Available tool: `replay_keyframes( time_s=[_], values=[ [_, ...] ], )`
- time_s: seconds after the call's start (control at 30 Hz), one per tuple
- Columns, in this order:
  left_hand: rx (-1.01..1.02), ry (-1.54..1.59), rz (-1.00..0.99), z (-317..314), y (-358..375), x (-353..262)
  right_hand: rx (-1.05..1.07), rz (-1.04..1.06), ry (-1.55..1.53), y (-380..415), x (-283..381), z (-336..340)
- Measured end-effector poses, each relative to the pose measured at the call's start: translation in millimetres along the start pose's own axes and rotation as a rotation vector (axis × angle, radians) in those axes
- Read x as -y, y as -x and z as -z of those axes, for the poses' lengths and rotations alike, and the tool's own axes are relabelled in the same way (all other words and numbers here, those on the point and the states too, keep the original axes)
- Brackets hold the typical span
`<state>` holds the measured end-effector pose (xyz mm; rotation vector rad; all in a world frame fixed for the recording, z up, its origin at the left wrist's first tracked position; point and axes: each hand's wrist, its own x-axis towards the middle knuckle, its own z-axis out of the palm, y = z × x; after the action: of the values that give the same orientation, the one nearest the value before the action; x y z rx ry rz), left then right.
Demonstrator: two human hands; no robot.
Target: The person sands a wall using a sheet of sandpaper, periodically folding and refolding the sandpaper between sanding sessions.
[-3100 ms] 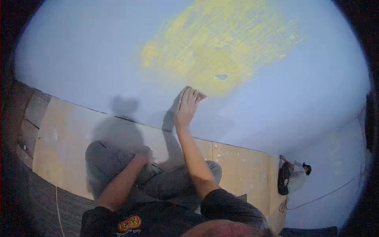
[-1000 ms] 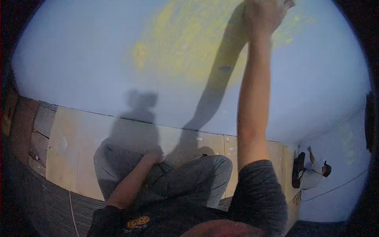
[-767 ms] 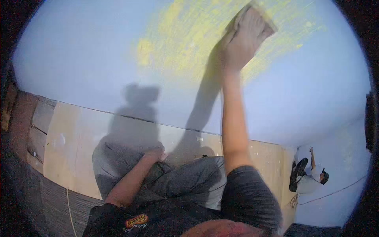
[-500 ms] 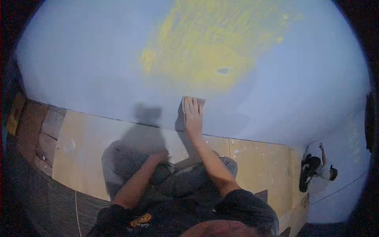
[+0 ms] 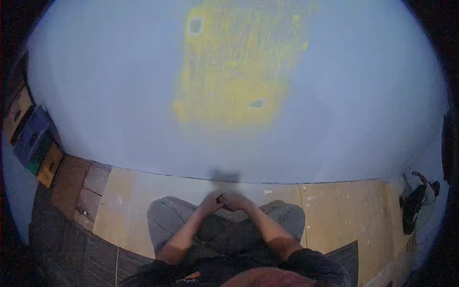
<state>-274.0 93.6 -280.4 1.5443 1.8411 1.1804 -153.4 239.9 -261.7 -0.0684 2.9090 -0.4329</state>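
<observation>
My left hand (image 5: 210, 204) and my right hand (image 5: 235, 202) meet low above my lap, touching each other with curled fingers. A small dark spot shows between them, but what they hold is hidden. Beyond them rises a pale blue-grey wall (image 5: 119, 95). A large, streaky yellow patch (image 5: 234, 71) spreads over its middle. Within the yellow are two pale-rimmed grey-green spots, an upper left spot (image 5: 196, 26) and a lower spot (image 5: 257, 104). The flat block seen earlier under my right hand cannot be made out.
Light wooden boards (image 5: 129, 201) with white specks lie along the wall's foot. Coloured panels or boxes (image 5: 33, 129) stand at the left, near a dark ribbed mat (image 5: 71, 244). Another person (image 5: 420, 201) sits at the far right with a raised arm.
My right hand has left the wall, where it pressed a flat block, and come down to my left hand. The view has shifted, showing more of the wall and the upper spot.
</observation>
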Motion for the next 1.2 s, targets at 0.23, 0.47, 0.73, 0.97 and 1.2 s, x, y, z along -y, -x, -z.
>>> replay_keyframes(
  time_s=[0.23, 0.47, 0.73, 0.97, 1.2],
  values=[
    [-0.109, 0.066, 0.102, 20.8, -1.8, -12.4, 0.018, -0.317, -0.512, 10.5, -29.3, 16.1],
    [-0.057, 0.403, 0.135, -7.3, -3.6, 72.5, -0.095, -0.432, -0.383, 20.0, -46.0, 19.9],
    [0.136, 0.276, 0.082, 1.6, 7.6, 17.7, -0.114, -0.319, -0.229, 10.9, -51.1, -21.2],
    [0.266, 0.562, 0.353, 24.4, 18.2, -25.4, -0.346, -0.002, -0.235, 9.4, -41.0, -2.6],
    [0.182, 0.452, 0.422, 62.0, 18.2, -52.5, -0.175, -0.221, -0.467, 32.7, 18.4, 83.4]
  ],
)
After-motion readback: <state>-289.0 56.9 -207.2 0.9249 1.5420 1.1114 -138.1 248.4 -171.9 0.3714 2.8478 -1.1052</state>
